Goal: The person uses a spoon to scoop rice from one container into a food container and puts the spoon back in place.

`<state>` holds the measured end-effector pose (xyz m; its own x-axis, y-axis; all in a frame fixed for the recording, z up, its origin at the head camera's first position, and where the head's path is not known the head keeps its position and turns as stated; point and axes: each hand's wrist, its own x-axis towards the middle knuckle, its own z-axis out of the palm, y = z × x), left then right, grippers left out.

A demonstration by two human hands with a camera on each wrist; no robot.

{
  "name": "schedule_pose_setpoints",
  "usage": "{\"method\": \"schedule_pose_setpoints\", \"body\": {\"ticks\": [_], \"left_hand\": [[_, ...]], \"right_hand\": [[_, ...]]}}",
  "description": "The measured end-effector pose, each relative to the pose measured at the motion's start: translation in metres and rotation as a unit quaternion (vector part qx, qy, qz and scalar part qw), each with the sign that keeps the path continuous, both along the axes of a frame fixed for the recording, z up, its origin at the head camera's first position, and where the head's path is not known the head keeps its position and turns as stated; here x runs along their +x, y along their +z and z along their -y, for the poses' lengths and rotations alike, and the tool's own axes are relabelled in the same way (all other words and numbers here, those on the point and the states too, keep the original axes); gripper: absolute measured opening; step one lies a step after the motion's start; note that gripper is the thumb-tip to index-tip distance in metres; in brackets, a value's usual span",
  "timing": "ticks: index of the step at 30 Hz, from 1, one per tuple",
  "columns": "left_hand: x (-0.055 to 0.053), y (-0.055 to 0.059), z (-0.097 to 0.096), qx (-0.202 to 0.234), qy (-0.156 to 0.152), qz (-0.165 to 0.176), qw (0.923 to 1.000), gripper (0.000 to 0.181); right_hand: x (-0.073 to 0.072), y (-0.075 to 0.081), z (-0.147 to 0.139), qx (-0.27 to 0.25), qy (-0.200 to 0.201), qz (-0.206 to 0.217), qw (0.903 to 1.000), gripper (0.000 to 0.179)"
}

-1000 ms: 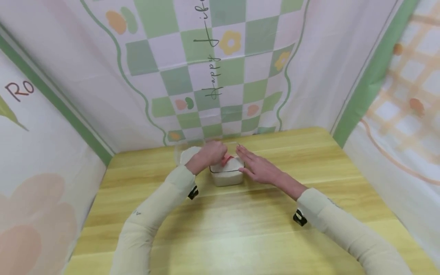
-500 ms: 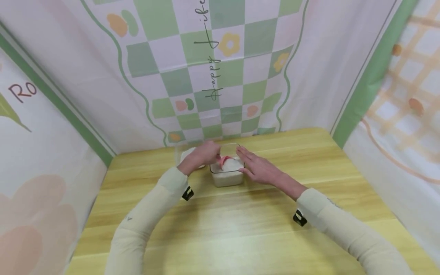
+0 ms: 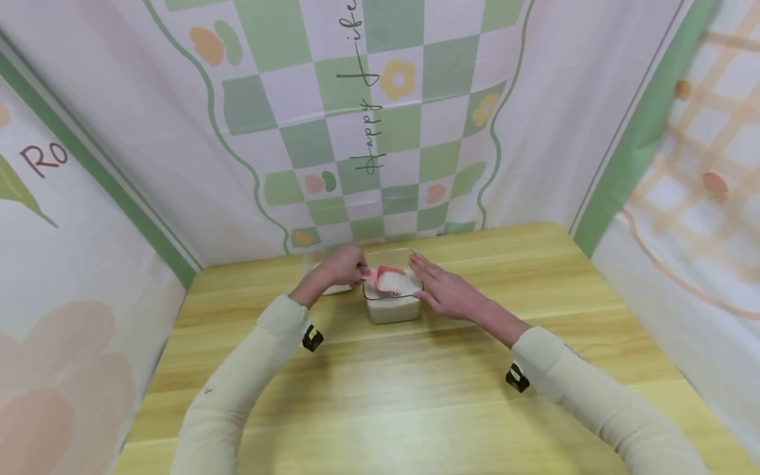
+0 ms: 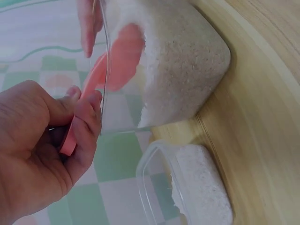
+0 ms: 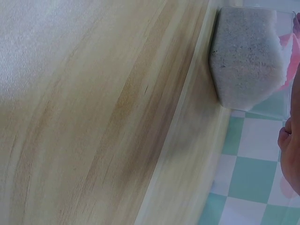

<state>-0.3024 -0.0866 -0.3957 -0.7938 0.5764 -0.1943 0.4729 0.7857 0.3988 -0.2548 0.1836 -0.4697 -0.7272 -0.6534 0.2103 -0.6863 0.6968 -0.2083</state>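
My left hand (image 3: pixel 344 266) pinches the handle of a pink scoop (image 4: pixel 124 58) between thumb and curled fingers. White grains that look like rice (image 3: pixel 396 280) lie in the scoop, which is level with the rim of a clear square container (image 3: pixel 393 313). Rice fills much of that container. My right hand (image 3: pixel 449 290) has straight fingers laid along the container's right side. Left of it, partly behind my left hand in the head view, stands a second clear container (image 4: pixel 211 187), also holding rice.
Both containers stand near the back edge of a wooden table (image 3: pixel 380 389). A curtain (image 3: pixel 350 142) with green and white checks hangs directly behind. More printed cloth (image 3: pixel 706 178) encloses the sides.
My left hand has moved left and turned the scoop from dug into the rice to lying level, its bowl now showing rice. My right hand has stayed against the container.
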Motion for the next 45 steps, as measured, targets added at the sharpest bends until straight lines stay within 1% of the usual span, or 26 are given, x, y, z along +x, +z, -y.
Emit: {"method": "schedule_pose_setpoints", "body": {"ticks": [4, 8, 11, 15, 18, 21, 23, 28, 30, 33, 38, 41, 45], "left_hand": [[0.0, -0.001, 0.007, 0.034, 0.027, 0.035, 0.9985, 0.022], [0.001, -0.002, 0.011, 0.061, 0.045, 0.052, 0.9957, 0.026], [0.001, -0.003, 0.015, 0.08, 0.05, 0.054, 0.9941, 0.029], [0.001, -0.005, 0.022, 0.12, 0.056, 0.077, 0.9883, 0.03], [0.002, -0.007, 0.027, 0.145, 0.065, 0.096, 0.9826, 0.03], [0.003, -0.01, 0.031, 0.159, 0.075, 0.108, 0.9785, 0.029], [0.003, -0.011, 0.034, 0.172, 0.083, 0.124, 0.9737, 0.028], [0.007, -0.012, 0.041, 0.217, 0.105, 0.17, 0.9554, 0.026], [0.008, -0.011, 0.043, 0.227, 0.111, 0.178, 0.9511, 0.027], [0.009, -0.011, 0.046, 0.232, 0.115, 0.182, 0.9486, 0.027], [0.009, -0.012, 0.052, 0.236, 0.119, 0.185, 0.9466, 0.028], [0.009, -0.013, 0.056, 0.236, 0.12, 0.178, 0.9478, 0.029], [0.011, -0.011, 0.062, 0.242, 0.123, 0.173, 0.9467, 0.03]], "right_hand": [[-0.001, 0.0, 0.0, 0.006, -0.001, 0.001, 1.0, 0.066], [-0.004, -0.001, -0.001, 0.008, -0.003, 0.003, 1.0, 0.065], [-0.006, -0.002, -0.002, 0.009, -0.007, 0.01, 0.9999, 0.065], [-0.007, -0.001, -0.002, 0.01, -0.009, 0.014, 0.9998, 0.066], [-0.007, -0.001, -0.002, 0.01, -0.008, 0.011, 0.9999, 0.066], [-0.007, 0.0, -0.002, 0.009, -0.007, 0.01, 0.9999, 0.066], [-0.007, 0.0, -0.001, 0.011, -0.006, 0.009, 0.9999, 0.066], [-0.006, 0.001, -0.001, 0.01, -0.004, 0.01, 0.9999, 0.065], [-0.006, 0.001, -0.001, 0.01, -0.004, 0.01, 0.9999, 0.065], [-0.006, 0.0, -0.002, 0.009, -0.006, 0.012, 0.9999, 0.065], [-0.007, -0.002, -0.003, 0.003, -0.004, 0.016, 0.9999, 0.065], [-0.008, -0.002, -0.003, 0.001, -0.003, 0.018, 0.9998, 0.065], [-0.008, -0.002, -0.003, 0.0, -0.001, 0.018, 0.9998, 0.066]]}}
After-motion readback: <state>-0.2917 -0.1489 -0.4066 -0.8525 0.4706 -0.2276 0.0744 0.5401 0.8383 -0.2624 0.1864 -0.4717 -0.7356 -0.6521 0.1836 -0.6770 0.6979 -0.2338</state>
